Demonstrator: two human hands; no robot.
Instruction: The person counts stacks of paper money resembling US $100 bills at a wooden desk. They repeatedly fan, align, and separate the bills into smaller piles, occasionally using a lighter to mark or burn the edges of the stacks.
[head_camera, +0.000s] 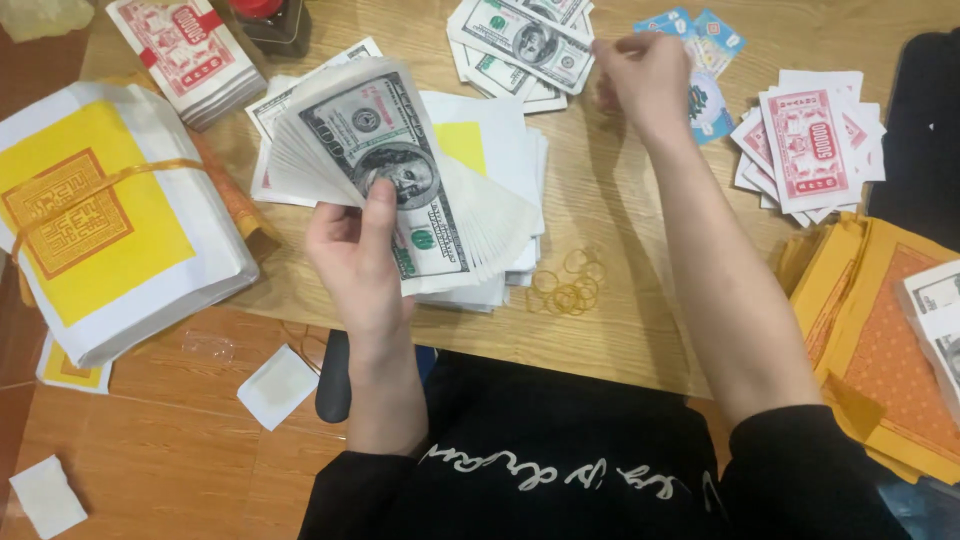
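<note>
The fan of banknotes (400, 185) sits in the left hand (362, 262), above the near edge of the low wooden table (620, 330). The top note's long axis runs from upper left to lower right, steeply, with the portrait near its middle; the notes beneath splay out to the right and lower right like a spread deck. The left thumb presses on the top note just below the portrait, the fingers closed behind the stack, so the hand pinches the fan at its lower left.

Under the fan lies a pile of white sheets (490, 140), one showing a yellow square. Just right of it, yellow rubber bands (570, 285) lie loose on the table.

The right hand (645, 70) is raised further back, fingers curled loosely, apparently holding nothing, beside another pile of notes (525, 45) and some blue cards (705, 50). Red-printed slips (810, 145) lie to the right, well apart from the fan.
</note>
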